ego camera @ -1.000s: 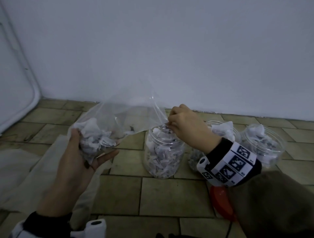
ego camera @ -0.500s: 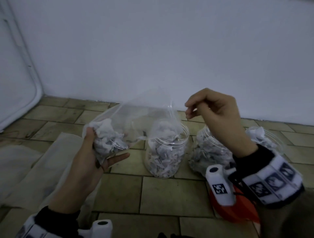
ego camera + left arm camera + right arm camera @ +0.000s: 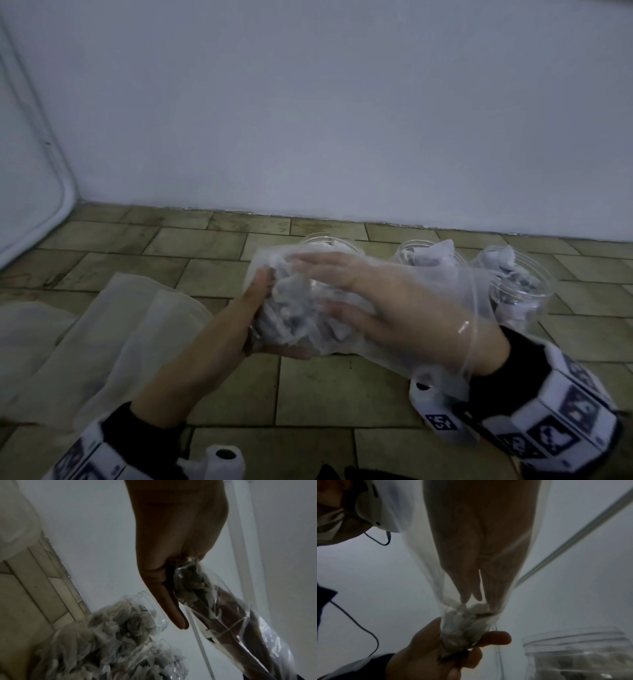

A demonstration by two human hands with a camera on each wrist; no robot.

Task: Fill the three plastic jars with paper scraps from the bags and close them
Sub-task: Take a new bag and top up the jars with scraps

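Observation:
A clear plastic bag point(image 3: 445, 291) lies sideways in front of three open plastic jars. My left hand point(image 3: 260, 308) grips its bottom end, bunched around a wad of paper scraps point(image 3: 291, 308). My right hand point(image 3: 376, 298) is inside the bag up to the wrist, its straight fingers point(image 3: 471, 574) touching the scraps point(image 3: 464, 626). The left jar point(image 3: 325, 240) is mostly hidden behind the bag. Scraps stick out above the rims of the middle jar point(image 3: 428, 253) and the right jar point(image 3: 520, 284). No lid shows on any jar.
Flattened translucent bags point(image 3: 120, 325) lie on the tiled floor point(image 3: 342, 394) at the left. A white wall point(image 3: 342, 120) stands close behind the jars. A white rounded frame point(image 3: 51, 171) runs down the left corner.
My right hand came down from above the jars and went into the bag's mouth. My left hand swung the bag to the right, in front of the left jar.

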